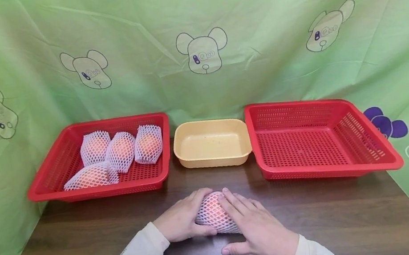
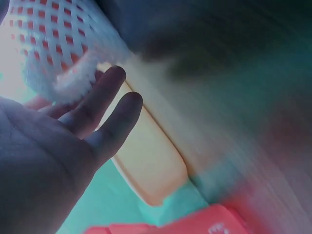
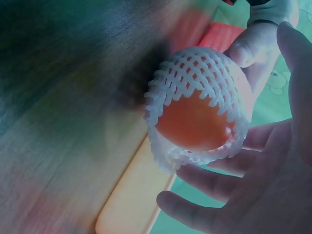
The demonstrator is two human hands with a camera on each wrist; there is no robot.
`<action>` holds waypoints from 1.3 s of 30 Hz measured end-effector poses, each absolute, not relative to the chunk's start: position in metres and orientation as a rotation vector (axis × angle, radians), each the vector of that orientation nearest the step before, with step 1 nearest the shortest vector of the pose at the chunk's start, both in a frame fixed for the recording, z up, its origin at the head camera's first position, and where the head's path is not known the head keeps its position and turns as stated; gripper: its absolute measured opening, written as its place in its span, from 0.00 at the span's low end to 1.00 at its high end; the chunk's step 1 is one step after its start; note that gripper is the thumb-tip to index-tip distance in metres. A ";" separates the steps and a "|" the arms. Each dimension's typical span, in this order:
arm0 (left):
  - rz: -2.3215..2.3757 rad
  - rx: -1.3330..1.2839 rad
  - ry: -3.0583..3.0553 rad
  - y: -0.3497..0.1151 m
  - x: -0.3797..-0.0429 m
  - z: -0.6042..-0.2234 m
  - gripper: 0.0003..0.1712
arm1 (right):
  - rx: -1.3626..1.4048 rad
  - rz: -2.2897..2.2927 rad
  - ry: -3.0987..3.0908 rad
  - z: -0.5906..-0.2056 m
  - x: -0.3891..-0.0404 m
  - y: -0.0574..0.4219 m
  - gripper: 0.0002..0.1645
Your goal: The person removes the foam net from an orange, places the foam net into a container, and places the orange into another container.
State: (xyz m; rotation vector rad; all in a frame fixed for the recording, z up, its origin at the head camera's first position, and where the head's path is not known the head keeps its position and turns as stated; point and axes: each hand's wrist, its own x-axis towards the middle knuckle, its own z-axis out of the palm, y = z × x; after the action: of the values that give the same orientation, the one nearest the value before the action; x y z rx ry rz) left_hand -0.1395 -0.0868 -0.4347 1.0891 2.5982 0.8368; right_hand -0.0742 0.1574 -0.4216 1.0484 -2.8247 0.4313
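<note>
A round orange-red fruit (image 1: 214,212) in a white foam net is between both hands, near the front middle of the table. My left hand (image 1: 177,221) grips its left side, thumb at the near side and fingers on the far side. My right hand (image 1: 260,231) lies along its right side with fingers straight, touching the net, the thumb spread away. Through the net's open end, the right wrist view shows the fruit's smooth bare skin (image 3: 195,122). In the left wrist view, the foam net (image 2: 58,36) is beside the left fingers.
At the back left, a red basket (image 1: 153,182) holds several fruits in foam nets (image 1: 121,152). A shallow yellow bin (image 1: 214,162) stands at the back middle, beside a second red basket (image 1: 297,148) on the right. Green printed cloth (image 1: 145,65) surrounds the wooden table (image 1: 85,237).
</note>
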 end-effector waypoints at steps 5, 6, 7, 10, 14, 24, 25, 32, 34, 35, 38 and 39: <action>0.853 1.059 2.605 -0.098 -0.140 -0.435 0.46 | 1.036 0.446 -2.830 -0.422 -0.075 0.156 0.63; 0.862 1.066 2.600 -0.099 -0.140 -0.435 0.45 | 1.035 0.453 -2.832 -0.422 -0.075 0.156 0.63; 0.871 1.076 2.595 -0.099 -0.140 -0.436 0.44 | 1.034 0.466 -2.835 -0.421 -0.075 0.156 0.62; 0.876 1.115 2.590 -0.097 -0.140 -0.437 0.42 | 1.008 0.560 -2.844 -0.419 -0.075 0.157 0.61; 0.850 1.133 2.602 -0.094 -0.141 -0.437 0.41 | 0.907 0.678 -2.831 -0.416 -0.078 0.165 0.55; 0.842 1.125 2.608 -0.096 -0.141 -0.438 0.41 | 0.940 0.638 -2.719 -0.418 -0.086 0.187 0.03; 0.845 1.131 2.610 -0.096 -0.142 -0.438 0.41 | 0.964 0.647 -2.699 -0.419 -0.087 0.186 0.05; 0.855 1.143 2.597 -0.094 -0.143 -0.438 0.41 | 0.910 0.787 -2.730 -0.421 -0.096 0.172 0.26; 0.857 1.135 2.588 -0.094 -0.143 -0.437 0.41 | 0.900 0.812 -2.802 -0.421 -0.099 0.166 0.29; 0.857 1.132 2.586 -0.094 -0.143 -0.437 0.41 | 0.902 0.802 -2.834 -0.421 -0.100 0.162 0.31; 0.857 1.126 2.589 -0.094 -0.143 -0.438 0.41 | 0.896 0.751 -2.912 -0.424 -0.104 0.154 0.33; 0.861 1.124 2.591 -0.094 -0.143 -0.438 0.41 | 0.884 0.736 -2.928 -0.426 -0.105 0.151 0.33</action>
State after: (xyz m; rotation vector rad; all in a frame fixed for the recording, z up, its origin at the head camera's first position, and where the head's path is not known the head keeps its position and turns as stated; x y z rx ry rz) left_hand -0.1426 -0.0943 -0.4380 1.1238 2.5909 0.8606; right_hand -0.1046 0.1514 -0.4255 0.8837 -2.9284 0.7360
